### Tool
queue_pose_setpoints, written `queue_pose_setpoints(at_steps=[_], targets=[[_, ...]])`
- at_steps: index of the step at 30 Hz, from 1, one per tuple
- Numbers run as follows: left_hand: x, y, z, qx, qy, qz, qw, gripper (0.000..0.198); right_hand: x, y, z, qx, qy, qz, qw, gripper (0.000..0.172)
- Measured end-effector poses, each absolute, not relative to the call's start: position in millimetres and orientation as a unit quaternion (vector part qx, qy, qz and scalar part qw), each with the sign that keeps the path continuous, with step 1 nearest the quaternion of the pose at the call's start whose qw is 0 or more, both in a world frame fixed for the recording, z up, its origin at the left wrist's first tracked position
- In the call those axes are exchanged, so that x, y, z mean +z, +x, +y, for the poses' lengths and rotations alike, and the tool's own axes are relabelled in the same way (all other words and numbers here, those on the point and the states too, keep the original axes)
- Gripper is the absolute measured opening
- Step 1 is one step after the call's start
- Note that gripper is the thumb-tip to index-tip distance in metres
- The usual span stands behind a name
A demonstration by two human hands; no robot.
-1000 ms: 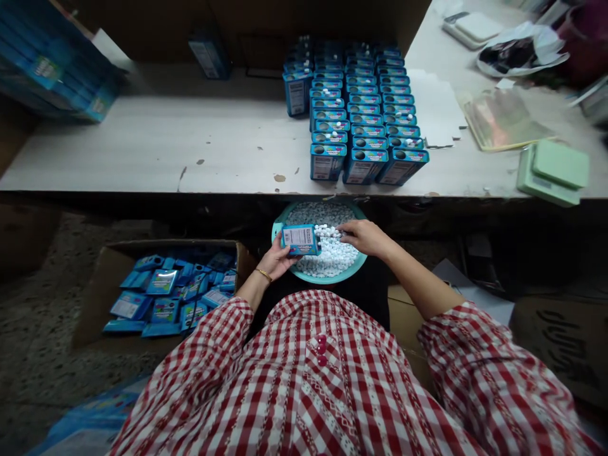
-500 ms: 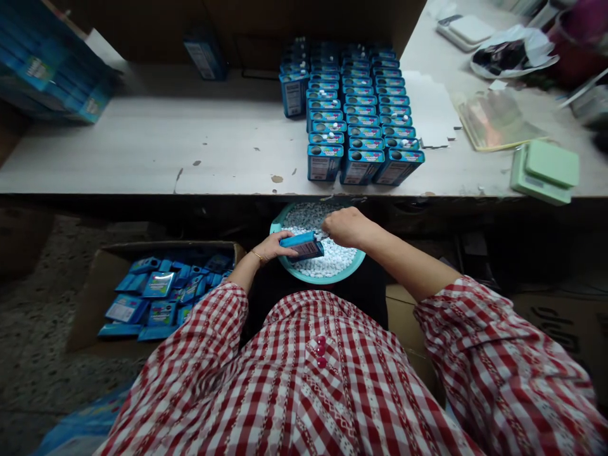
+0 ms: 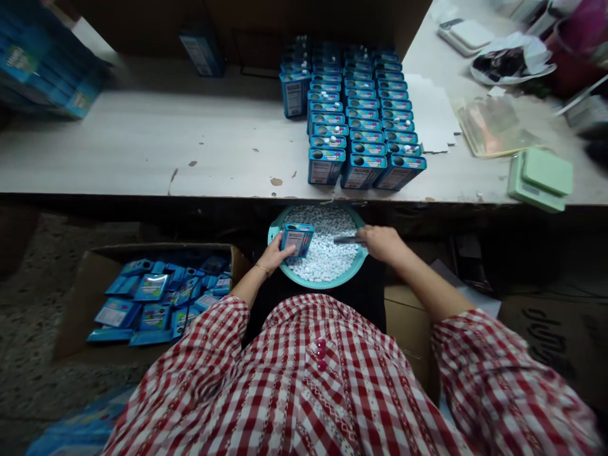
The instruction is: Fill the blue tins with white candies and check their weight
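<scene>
Head view, looking down over my lap. My left hand [image 3: 276,256] is closed on a small blue box [image 3: 297,238]: the fingers wrap its lower left edge and hold it upright, tilted a little, over the 9 o'clock side of a teal bowl [image 3: 323,285]. The bowl is filled with small white tablets [image 3: 327,256] and sits just below the worktop's front edge. My right hand [image 3: 386,244] rests at the bowl's 3 o'clock rim, curled shut around a thin grey piece [image 3: 348,239] that points toward 9 o'clock across the tablets; what this piece is cannot be told. The two hands are apart, with the tablets between them. At 12 o'clock of the bowl, on the worktop [image 3: 142,145], a block of blue boxes [image 3: 361,114] stands in close rows, several with round openings on top. A pale green scale [image 3: 539,180] lies at 2 o'clock near the worktop's front edge. At 8 o'clock, on the floor, an open cardboard carton [image 3: 76,316] holds loose flat blue packs [image 3: 152,297]. My red-and-white checked sleeves fill the foreground.
</scene>
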State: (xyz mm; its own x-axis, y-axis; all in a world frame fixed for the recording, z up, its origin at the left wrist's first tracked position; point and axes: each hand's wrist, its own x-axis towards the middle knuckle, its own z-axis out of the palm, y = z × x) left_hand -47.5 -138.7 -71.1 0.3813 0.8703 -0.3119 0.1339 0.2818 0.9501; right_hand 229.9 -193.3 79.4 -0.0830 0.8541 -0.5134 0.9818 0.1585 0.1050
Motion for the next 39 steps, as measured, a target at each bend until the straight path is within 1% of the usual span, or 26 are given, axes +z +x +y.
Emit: queue_pose_setpoints(at_steps=[1, 2, 3, 5, 7, 10, 13, 15, 19, 22, 24, 27, 30, 34, 36, 39], targets=[[-75.0, -44.3, -142.9, 0.299, 0.49, 0.484, 0.661, 0.06, 56.9, 229.5, -199.4, -0.172, 0.646, 0.702, 0.246, 0.028], [-78.7, -39.8, -147.0, 0.308, 0.459, 0.486, 0.677, 0.06, 35.0, 224.5, -204.2, -0.206, 0.661, 0.683, 0.232, 0.03], [-81.9, -34.4, -150.7, 0.314, 0.436, 0.487, 0.689, 0.06, 14.7, 215.6, -207.4, -0.228, 0.681, 0.667, 0.198, 0.032], [-86.8, -22.5, -156.0, 0.32, 0.403, 0.482, 0.709, 0.057, -17.6, 191.8, -208.0, -0.249, 0.691, 0.658, 0.167, 0.036], [-88.8, -12.7, -158.5, 0.326, 0.372, 0.477, 0.727, 0.056, -38.0, 170.2, -202.8, -0.263, 0.697, 0.652, 0.143, 0.039], [-84.9, -8.4, -158.8, 0.331, 0.335, 0.459, 0.753, 0.06, -51.2, 159.0, -194.1, -0.283, 0.707, 0.64, 0.108, 0.043], [-74.9, -20.4, -157.9, 0.343, 0.342, 0.435, 0.759, 0.063, -52.4, 171.1, -192.8, -0.3, 0.702, 0.644, 0.057, 0.044], [-68.8, -36.1, -156.4, 0.367, 0.374, 0.437, 0.731, 0.061, -48.5, 184.1, -194.6, -0.309, 0.693, 0.65, 0.023, 0.042], [-64.9, -67.8, -149.7, 0.385, 0.491, 0.49, 0.609, 0.056, -26.1, 207.6, -196.4, -0.316, 0.689, 0.651, -0.033, 0.038], [-64.7, -74.6, -144.7, 0.359, 0.573, 0.523, 0.518, 0.052, 5.7, 218.9, -195.4, -0.304, 0.674, 0.67, -0.064, 0.036], [-63.2, -69.0, -143.1, 0.341, 0.61, 0.525, 0.485, 0.049, 31.9, 221.5, -194.1, -0.287, 0.656, 0.695, -0.073, 0.034], [-59.3, -53.4, -143.0, 0.322, 0.64, 0.506, 0.481, 0.046, 70.5, 215.9, -190.1, -0.25, 0.631, 0.733, -0.037, 0.032], [-56.9, -40.3, -144.1, 0.308, 0.659, 0.487, 0.484, 0.045, 99.7, 202.0, -183.6, -0.193, 0.613, 0.765, 0.044, 0.031], [-58.1, -33.5, -145.3, 0.297, 0.67, 0.482, 0.48, 0.045, 120.2, 180.7, -174.9, -0.115, 0.581, 0.792, 0.145, 0.026], [-59.2, -32.6, -145.4, 0.295, 0.669, 0.487, 0.478, 0.044, 126.3, 170.4, -172.3, -0.096, 0.569, 0.799, 0.168, 0.024], [-60.0, -32.2, -144.9, 0.298, 0.669, 0.489, 0.473, 0.044, 135.7, 159.6, -171.1, -0.084, 0.556, 0.807, 0.178, 0.027]])
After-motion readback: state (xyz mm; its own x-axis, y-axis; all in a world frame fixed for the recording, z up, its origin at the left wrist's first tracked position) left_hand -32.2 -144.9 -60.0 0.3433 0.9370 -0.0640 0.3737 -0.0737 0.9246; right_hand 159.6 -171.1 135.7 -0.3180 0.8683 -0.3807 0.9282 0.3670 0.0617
